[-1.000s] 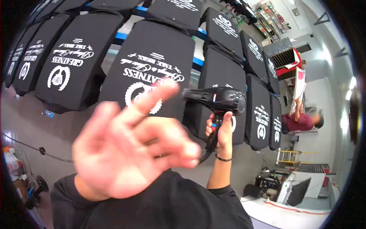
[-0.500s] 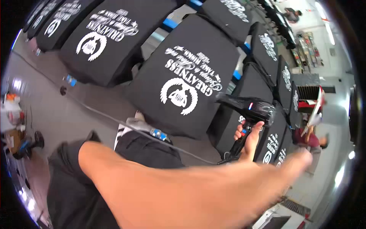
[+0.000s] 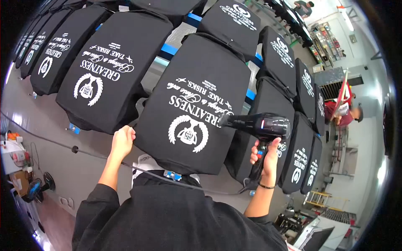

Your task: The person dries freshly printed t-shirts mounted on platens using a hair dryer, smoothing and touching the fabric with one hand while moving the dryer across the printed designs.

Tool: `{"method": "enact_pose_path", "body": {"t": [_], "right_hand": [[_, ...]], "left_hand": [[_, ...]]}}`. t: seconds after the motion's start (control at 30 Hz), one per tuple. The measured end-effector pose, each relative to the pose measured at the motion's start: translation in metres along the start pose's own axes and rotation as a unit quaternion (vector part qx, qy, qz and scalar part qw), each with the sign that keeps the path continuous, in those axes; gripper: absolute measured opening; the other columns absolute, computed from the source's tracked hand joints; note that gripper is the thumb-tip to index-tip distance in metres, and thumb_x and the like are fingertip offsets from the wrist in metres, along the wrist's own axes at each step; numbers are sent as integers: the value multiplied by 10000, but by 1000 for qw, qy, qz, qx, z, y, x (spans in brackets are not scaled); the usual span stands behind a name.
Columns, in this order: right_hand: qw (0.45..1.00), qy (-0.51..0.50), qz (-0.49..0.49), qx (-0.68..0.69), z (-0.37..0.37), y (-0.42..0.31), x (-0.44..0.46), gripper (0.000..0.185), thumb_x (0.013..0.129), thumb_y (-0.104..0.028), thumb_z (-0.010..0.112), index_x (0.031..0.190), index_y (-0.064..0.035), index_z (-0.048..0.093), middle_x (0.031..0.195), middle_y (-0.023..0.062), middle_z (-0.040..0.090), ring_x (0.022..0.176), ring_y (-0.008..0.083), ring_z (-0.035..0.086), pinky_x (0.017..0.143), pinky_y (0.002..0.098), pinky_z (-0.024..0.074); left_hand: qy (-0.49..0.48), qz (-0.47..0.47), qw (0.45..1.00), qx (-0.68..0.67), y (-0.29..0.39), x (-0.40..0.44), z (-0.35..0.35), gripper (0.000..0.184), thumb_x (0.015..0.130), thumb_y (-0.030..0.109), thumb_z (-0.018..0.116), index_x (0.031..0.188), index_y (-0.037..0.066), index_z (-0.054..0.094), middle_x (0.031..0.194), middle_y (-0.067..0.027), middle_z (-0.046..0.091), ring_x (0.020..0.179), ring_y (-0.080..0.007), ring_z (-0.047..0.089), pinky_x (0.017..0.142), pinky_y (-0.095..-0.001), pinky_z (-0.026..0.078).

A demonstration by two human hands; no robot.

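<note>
In my right hand (image 3: 268,157) is a black hair dryer (image 3: 261,125), held by its handle with the nozzle pointing left over the right side of a black T-shirt (image 3: 188,83). That shirt is stretched over a flat board and carries a white "GREATNESS" print with a wreath emblem. My left hand (image 3: 122,142) is closed at the shirt's near left corner, its fingers curled against the cloth edge; the fingertips are partly hidden. Close to its left side hangs the corner of a neighbouring printed T-shirt (image 3: 104,75).
More printed black shirts (image 3: 278,52) sit on boards to both sides and behind. The dryer's cord (image 3: 54,142) runs across in front of my body. A fan (image 3: 39,186) stands at lower left. A person (image 3: 343,113) in a dark red shirt is at the right.
My left arm, blurred and stretched across the view toward the right before, has swung back left, and its hand is now at the shirt corner. The dryer stays in my right hand, slightly further left.
</note>
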State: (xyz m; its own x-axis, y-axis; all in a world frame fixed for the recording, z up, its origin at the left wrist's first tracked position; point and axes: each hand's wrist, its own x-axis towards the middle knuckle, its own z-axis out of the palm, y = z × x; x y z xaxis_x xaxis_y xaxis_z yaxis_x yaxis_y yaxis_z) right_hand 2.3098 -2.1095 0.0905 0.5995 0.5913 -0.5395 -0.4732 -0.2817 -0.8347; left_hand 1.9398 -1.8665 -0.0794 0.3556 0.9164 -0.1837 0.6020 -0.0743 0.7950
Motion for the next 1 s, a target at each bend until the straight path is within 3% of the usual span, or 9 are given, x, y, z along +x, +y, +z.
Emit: {"method": "enact_pose_path", "body": {"t": [0.17, 0.4, 0.47, 0.57, 0.6, 0.67, 0.73, 0.87, 1.0], "right_hand": [[996, -23, -22, -78, -14, 0, 19, 763, 838, -814, 356, 916, -76, 537, 640, 30, 532, 465, 132, 482, 440, 265, 397], [995, -93, 6, -40, -40, -12, 29, 776, 817, -819, 398, 938, -63, 524, 660, 40, 534, 499, 142, 504, 478, 275, 421], [985, -99, -54, -128, -51, -3, 35, 778, 811, -818, 419, 945, -60, 528, 661, 41, 540, 498, 142, 508, 479, 277, 426], [988, -137, -20, -67, -62, 0, 37, 734, 853, -771, 434, 953, -51, 535, 671, 49, 553, 498, 146, 514, 487, 283, 439], [987, -158, 13, -17, -65, 0, 38, 710, 874, -746, 440, 957, -47, 535, 674, 51, 556, 500, 147, 517, 491, 283, 443], [969, -159, -96, -164, -54, 0, 38, 703, 907, -714, 418, 952, -22, 530, 669, 60, 552, 493, 135, 517, 467, 268, 437], [976, -191, -45, -94, -51, 3, 45, 695, 924, -691, 419, 947, -5, 526, 665, 65, 543, 481, 131, 511, 455, 265, 438], [945, -260, -96, -175, -14, -5, 52, 652, 948, -647, 427, 922, -3, 531, 661, 58, 536, 494, 123, 511, 461, 260, 436], [953, -283, -17, -106, 34, -11, 70, 595, 989, -583, 406, 900, -8, 530, 656, 47, 539, 486, 118, 509, 457, 266, 441]], "left_hand": [[-59, -45, 994, 83, 44, -12, -18, 270, 891, 225, 676, 833, -37, 649, 665, -122, 619, 594, -166, 570, 600, -317, 462], [9, -13, 999, 45, 64, -34, -8, 260, 910, 214, 653, 947, -43, 673, 726, -111, 654, 664, -130, 591, 640, -294, 477], [16, -16, 998, 51, 64, -44, 5, 252, 910, 209, 650, 958, -38, 673, 745, -124, 664, 666, -149, 606, 646, -302, 485], [5, -18, 997, 73, 64, -62, 25, 229, 901, 195, 653, 969, -22, 679, 787, -150, 679, 681, -202, 639, 666, -331, 505], [16, -20, 997, 78, 61, -69, 32, 211, 896, 182, 655, 953, -19, 685, 788, -151, 676, 683, -200, 637, 655, -334, 500], [38, -2, 995, 93, 45, -80, 44, 200, 885, 180, 663, 900, -17, 694, 750, -147, 669, 657, -198, 632, 627, -338, 491], [28, -47, 993, 100, 43, -90, 51, 223, 863, 213, 665, 845, -6, 701, 702, -170, 656, 636, -278, 653, 626, -375, 498], [32, -103, 986, 129, 39, -107, 60, 312, 826, 279, 690, 702, -6, 658, 605, -166, 612, 563, -300, 616, 574, -390, 479], [12, -152, 975, 160, 17, -116, 54, 345, 850, 319, 672, 704, 6, 668, 651, -174, 642, 630, -313, 656, 616, -419, 497]]}}
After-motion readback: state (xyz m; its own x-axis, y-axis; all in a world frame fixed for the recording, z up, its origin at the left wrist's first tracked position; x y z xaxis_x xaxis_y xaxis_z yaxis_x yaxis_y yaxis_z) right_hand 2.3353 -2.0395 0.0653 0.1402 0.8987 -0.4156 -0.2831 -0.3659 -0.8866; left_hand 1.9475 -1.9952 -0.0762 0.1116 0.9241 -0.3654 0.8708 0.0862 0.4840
